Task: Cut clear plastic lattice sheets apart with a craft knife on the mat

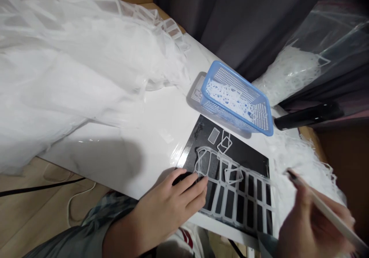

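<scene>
My left hand [173, 200] lies at the left edge of a black board [198, 129], fingers apart. Beneath its fingers shows a dark patch I cannot make out. A translucent white plastic sheet [232, 190] with rows of rectangular openings covers the lower board, its left end near my fingertips. Several loose rectangular frames [225, 144] lie on the board and sheet. My right hand [311, 223], blurred, grips a slim white pen-like tool [331, 213] with a dark tip. That tip is right of the board, over a heap of white scraps [294, 154].
A blue mesh basket [239, 75] holding small white pieces stands behind the board. A large pile of translucent sheets [86, 62] covers the table's left. Behind at right are a clear bag [294, 69] of white scraps and a black cylinder [308, 116]. Dark curtain [230, 15] hangs beyond.
</scene>
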Action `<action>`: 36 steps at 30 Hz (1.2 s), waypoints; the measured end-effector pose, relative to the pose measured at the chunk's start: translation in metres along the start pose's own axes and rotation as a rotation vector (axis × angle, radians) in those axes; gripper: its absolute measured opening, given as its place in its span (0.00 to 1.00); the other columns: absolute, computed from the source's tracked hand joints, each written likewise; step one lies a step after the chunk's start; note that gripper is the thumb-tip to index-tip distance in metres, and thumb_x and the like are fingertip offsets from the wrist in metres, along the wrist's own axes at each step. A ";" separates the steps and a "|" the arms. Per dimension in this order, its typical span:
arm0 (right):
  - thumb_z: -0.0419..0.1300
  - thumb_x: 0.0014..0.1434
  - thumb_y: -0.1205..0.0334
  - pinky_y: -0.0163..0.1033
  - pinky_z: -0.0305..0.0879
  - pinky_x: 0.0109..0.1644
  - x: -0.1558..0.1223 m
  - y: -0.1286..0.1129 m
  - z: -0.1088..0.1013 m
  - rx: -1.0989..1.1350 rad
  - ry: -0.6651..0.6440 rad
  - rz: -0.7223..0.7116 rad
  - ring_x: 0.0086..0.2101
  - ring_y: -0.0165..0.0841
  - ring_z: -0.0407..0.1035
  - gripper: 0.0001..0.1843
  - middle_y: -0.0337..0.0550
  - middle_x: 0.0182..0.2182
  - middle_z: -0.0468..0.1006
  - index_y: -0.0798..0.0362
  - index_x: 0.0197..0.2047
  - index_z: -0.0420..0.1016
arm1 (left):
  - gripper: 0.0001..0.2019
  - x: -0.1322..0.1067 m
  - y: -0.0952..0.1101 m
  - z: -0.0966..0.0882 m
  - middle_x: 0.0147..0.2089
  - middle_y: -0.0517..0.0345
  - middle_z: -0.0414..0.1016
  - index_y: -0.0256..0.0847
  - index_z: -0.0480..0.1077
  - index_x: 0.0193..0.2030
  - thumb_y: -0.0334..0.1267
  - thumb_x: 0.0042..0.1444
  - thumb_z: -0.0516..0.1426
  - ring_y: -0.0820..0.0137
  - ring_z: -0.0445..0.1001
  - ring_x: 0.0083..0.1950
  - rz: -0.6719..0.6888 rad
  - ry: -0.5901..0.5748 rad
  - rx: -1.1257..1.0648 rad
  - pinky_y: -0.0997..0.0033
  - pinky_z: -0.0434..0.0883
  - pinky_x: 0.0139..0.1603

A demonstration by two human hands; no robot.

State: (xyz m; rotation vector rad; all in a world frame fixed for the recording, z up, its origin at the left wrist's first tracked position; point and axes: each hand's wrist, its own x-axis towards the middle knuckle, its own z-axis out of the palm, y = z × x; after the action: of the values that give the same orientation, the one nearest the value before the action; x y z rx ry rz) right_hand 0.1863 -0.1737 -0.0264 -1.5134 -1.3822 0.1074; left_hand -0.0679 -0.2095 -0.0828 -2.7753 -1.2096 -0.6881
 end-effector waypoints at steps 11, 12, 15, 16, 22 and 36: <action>0.59 0.67 0.66 0.36 0.76 0.42 -0.055 -0.029 0.006 0.163 -0.765 -0.098 0.40 0.37 0.79 0.06 0.44 0.37 0.82 0.49 0.41 0.78 | 0.10 -0.018 -0.010 0.001 0.44 0.61 0.77 0.45 0.80 0.40 0.37 0.67 0.56 0.72 0.70 0.46 0.285 0.325 -0.061 0.69 0.66 0.44; 0.59 0.67 0.67 0.36 0.76 0.43 -0.060 -0.030 0.008 0.196 -0.781 -0.085 0.40 0.36 0.78 0.06 0.43 0.37 0.82 0.48 0.41 0.77 | 0.10 -0.018 -0.010 0.001 0.44 0.60 0.77 0.44 0.80 0.40 0.36 0.67 0.55 0.72 0.70 0.46 0.297 0.328 -0.067 0.69 0.67 0.44; 0.58 0.66 0.69 0.37 0.74 0.47 -0.072 -0.029 0.011 0.246 -0.769 -0.043 0.42 0.35 0.77 0.07 0.42 0.38 0.82 0.49 0.41 0.77 | 0.10 -0.018 -0.011 0.002 0.45 0.58 0.77 0.42 0.80 0.40 0.35 0.66 0.56 0.71 0.70 0.47 0.317 0.320 -0.066 0.69 0.67 0.45; 0.58 0.66 0.69 0.37 0.74 0.48 -0.075 -0.028 0.011 0.251 -0.749 -0.028 0.42 0.35 0.77 0.08 0.42 0.37 0.82 0.49 0.40 0.77 | 0.10 -0.018 -0.012 0.002 0.45 0.58 0.78 0.43 0.80 0.41 0.36 0.66 0.56 0.71 0.70 0.47 0.319 0.315 -0.057 0.69 0.67 0.45; 0.59 0.65 0.68 0.36 0.75 0.45 -0.075 -0.026 0.011 0.232 -0.735 -0.062 0.41 0.35 0.78 0.07 0.43 0.36 0.82 0.49 0.39 0.78 | 0.09 -0.019 -0.010 0.001 0.46 0.58 0.78 0.44 0.80 0.41 0.38 0.65 0.57 0.70 0.70 0.47 0.317 0.308 -0.036 0.69 0.68 0.45; 0.58 0.68 0.67 0.48 0.77 0.52 -0.088 -0.009 0.007 0.126 -0.740 -0.332 0.49 0.41 0.77 0.08 0.47 0.44 0.83 0.49 0.49 0.76 | 0.10 -0.019 -0.011 0.003 0.43 0.59 0.78 0.43 0.79 0.35 0.35 0.64 0.57 0.71 0.72 0.45 0.316 0.316 -0.089 0.67 0.68 0.47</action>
State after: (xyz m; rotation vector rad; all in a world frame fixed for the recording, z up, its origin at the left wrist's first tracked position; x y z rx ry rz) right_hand 0.1465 -0.2391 -0.0712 -1.1530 -2.1452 0.5792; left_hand -0.0861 -0.2143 -0.0954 -2.6941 -0.6802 -1.1108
